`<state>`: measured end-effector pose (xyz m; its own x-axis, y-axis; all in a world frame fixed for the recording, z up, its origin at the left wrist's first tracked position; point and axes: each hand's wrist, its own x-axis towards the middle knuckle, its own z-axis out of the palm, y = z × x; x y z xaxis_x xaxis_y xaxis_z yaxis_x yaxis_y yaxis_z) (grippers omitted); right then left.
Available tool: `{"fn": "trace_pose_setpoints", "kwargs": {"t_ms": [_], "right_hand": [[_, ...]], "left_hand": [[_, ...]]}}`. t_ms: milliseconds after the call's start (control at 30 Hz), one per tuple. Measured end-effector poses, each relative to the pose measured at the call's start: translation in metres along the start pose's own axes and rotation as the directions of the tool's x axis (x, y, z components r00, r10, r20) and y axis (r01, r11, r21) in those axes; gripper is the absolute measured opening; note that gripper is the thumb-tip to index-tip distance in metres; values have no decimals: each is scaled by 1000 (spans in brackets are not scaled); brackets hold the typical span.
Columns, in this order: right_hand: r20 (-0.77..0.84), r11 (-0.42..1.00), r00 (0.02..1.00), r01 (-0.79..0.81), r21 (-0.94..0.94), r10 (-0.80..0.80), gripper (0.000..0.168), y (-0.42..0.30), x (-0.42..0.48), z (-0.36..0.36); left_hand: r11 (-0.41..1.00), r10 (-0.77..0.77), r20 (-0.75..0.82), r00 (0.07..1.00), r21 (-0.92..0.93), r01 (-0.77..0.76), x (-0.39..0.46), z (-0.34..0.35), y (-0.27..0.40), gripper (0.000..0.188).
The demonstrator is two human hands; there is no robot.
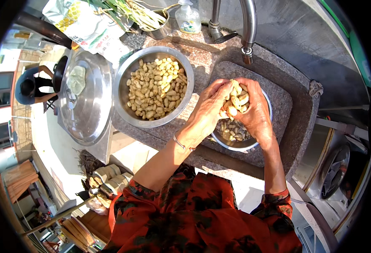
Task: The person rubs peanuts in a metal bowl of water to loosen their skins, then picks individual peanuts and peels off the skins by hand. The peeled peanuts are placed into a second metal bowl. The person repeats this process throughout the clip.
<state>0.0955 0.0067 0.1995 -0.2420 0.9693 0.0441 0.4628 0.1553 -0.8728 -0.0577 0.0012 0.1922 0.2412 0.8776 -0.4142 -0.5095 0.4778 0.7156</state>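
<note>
Between my left hand and my right hand, cupped together, is a heap of unshelled peanuts. Both hands are over a metal bowl standing in the stone sink, and more peanuts lie in water at its bottom. To the left, a wide stainless steel basin on the sink's ledge holds many unshelled peanuts. The hands and forearms hide part of the smaller bowl.
A curved metal faucet hangs over the stone sink. Behind are a soap pump bottle, a metal pot with green stalks and a plastic bag. A large metal lid lies left. Further left, a person sits.
</note>
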Motion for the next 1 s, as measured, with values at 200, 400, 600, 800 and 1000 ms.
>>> {"fn": "trace_pose_setpoints", "kwargs": {"t_ms": [200, 400, 600, 800, 1000], "right_hand": [[80, 971, 989, 107, 215, -127, 68, -70, 64, 126], [-30, 915, 916, 401, 45, -400, 57, -43, 40, 170], [-6, 942, 1000, 10, 334, -8, 31, 18, -12, 78], [-197, 964, 974, -157, -213, 115, 16, 194, -37, 12], [312, 958, 948, 29, -286, 64, 21, 235, 14, 66]], "left_hand": [[940, 283, -271, 920, 270, -210, -49, -85, 104, 34], [423, 480, -262, 837, 905, 41, -56, -126, 86, 50], [-443, 631, 89, 770, 857, 264, -58, -122, 67, 42], [-18, 565, 120, 816, 991, -133, -10, -21, -5, 22], [175, 266, -16, 964, 984, -31, 84, -79, -159, 29]]}}
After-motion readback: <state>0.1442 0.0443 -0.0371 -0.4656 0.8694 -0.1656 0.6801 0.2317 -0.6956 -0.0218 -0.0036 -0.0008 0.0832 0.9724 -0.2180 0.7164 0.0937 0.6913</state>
